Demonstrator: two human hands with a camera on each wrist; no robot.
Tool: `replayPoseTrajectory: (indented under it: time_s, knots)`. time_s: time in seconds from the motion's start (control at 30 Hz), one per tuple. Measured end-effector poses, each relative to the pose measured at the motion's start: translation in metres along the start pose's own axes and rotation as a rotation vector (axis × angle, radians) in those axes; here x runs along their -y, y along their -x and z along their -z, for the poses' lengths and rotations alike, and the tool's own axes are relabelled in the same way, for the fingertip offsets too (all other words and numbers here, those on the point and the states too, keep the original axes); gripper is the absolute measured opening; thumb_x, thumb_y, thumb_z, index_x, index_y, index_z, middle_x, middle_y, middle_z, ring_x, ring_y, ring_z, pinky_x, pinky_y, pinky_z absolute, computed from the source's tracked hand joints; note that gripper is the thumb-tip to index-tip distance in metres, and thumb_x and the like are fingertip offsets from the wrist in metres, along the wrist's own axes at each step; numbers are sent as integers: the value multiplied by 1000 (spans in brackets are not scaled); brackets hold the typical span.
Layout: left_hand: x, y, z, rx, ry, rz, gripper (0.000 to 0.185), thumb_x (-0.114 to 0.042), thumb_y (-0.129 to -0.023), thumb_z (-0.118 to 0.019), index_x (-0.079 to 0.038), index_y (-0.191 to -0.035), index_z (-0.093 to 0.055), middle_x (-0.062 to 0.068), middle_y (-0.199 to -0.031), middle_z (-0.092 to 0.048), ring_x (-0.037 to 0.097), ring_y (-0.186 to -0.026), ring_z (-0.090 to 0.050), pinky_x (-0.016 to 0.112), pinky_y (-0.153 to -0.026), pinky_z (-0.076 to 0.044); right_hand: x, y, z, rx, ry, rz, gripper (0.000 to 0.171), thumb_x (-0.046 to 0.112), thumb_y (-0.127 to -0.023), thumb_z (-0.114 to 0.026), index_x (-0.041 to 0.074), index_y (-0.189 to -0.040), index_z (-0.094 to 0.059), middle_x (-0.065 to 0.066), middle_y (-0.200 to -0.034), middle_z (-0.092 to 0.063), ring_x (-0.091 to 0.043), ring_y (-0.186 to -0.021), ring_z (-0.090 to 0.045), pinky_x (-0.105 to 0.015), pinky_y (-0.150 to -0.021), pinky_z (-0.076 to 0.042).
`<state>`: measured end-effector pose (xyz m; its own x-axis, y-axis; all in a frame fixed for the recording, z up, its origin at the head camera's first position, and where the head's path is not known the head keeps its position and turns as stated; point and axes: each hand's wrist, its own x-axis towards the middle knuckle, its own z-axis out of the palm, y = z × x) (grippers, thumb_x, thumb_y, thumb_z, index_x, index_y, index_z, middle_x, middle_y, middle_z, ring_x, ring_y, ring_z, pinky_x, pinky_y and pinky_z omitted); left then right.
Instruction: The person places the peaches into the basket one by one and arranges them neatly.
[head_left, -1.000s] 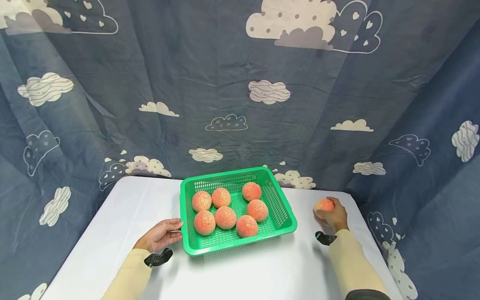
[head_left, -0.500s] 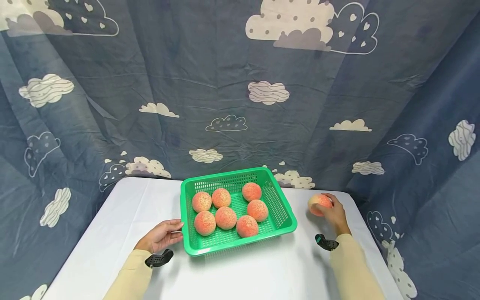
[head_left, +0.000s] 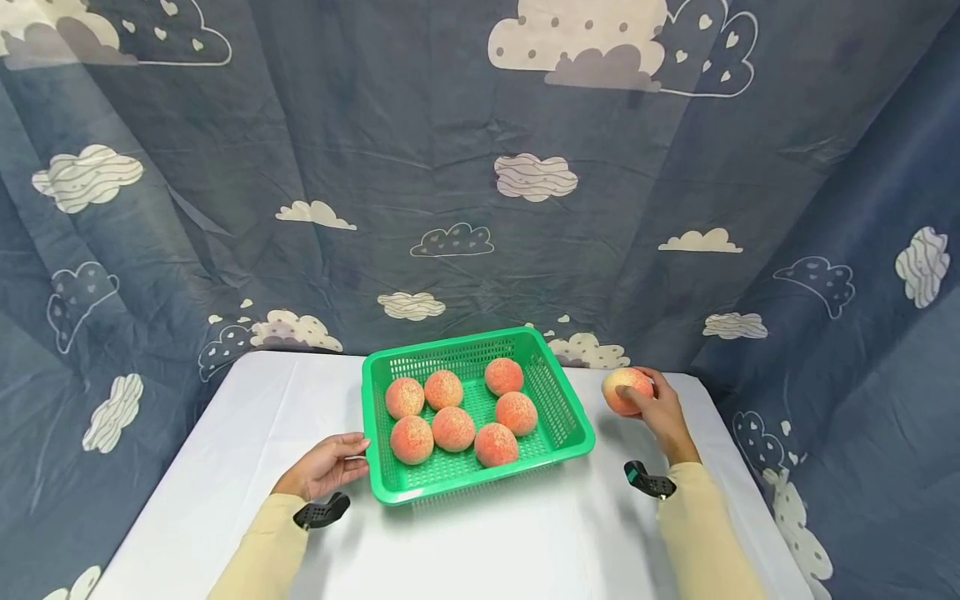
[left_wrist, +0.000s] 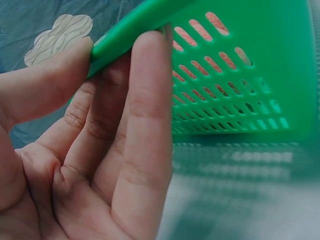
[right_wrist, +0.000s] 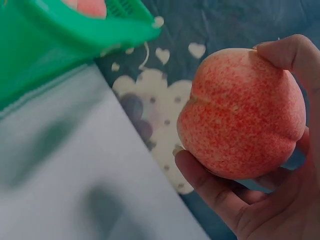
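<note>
A green slotted basket (head_left: 372, 433) sits mid-table with several pink-orange peaches (head_left: 453, 427) inside. My left hand (head_left: 330, 467) holds its left rim. In the left wrist view the thumb lies on the rim and the fingers (left_wrist: 145, 115) press against the basket wall (left_wrist: 260, 75). My right hand (head_left: 660, 417) grips one more peach (head_left: 627, 390) off the table, just right of the basket's far right corner. In the right wrist view that peach (right_wrist: 242, 112) fills the curled fingers (right_wrist: 210, 185), with the basket edge (right_wrist: 60, 40) at upper left.
The white table (head_left: 495, 542) ends at a dark blue cloud-print curtain (head_left: 450, 167) that hangs behind it and on both sides. Bare tabletop lies in front of the basket and to its left.
My right hand has lifted the peach off the table and carried it up and left, nearer the basket. The left hand stays on the rim.
</note>
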<state>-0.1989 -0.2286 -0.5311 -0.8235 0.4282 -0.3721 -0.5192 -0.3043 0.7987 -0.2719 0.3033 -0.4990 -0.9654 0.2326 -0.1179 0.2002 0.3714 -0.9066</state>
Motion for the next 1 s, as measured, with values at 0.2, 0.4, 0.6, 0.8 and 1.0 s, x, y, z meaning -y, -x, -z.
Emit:
replayPoseTrajectory:
  time_s: [0.2, 0.4, 0.6, 0.8, 1.0]
  knots:
    - [-2, 2, -1, 21, -6, -5, 18, -8, -102, -47, -11, -100, -65, 4, -91, -70, 12, -82, -69, 25, -79, -58, -10, -16, -5, 61, -153, 94, 69, 30, -88, -70, 9, -143, -35, -23, -126, -48, -27, -93, -60, -34, -70, -60]
    - [0, 1, -1, 23, -17, -13, 18, -8, -102, -48, -11, -99, -65, 3, -90, -69, 11, -82, -69, 25, -79, -58, -11, -19, -15, 136, -251, 171, 65, 26, -88, -72, 10, -142, -38, -18, -121, -51, -23, -86, -61, -37, -67, -60]
    - [2, 1, 0, 13, -18, -10, 16, -9, -101, -49, -11, -99, -65, 3, -91, -69, 12, -82, -69, 25, -79, -58, 39, 19, -30, 174, -167, 135, 59, 24, -94, -62, 2, -142, -36, -24, -126, -46, -12, -80, -62, -31, -71, -60]
    - [2, 1, 1, 14, -15, -14, 17, -8, -101, -49, -11, -99, -65, 3, -91, -69, 11, -82, -69, 25, -78, -58, 58, 27, -45, 254, -173, 140, 55, 18, -96, -60, 5, -144, -37, -22, -132, -45, -14, -90, -58, -31, -74, -58]
    - [1, 1, 0, 18, -18, -14, 15, -9, -101, -50, -11, -100, -65, 3, -91, -69, 11, -82, -69, 24, -78, -58, 58, 21, -62, 340, -157, 153, 58, 22, -96, -61, 7, -145, -35, -22, -135, -42, -24, -103, -55, -33, -76, -57]
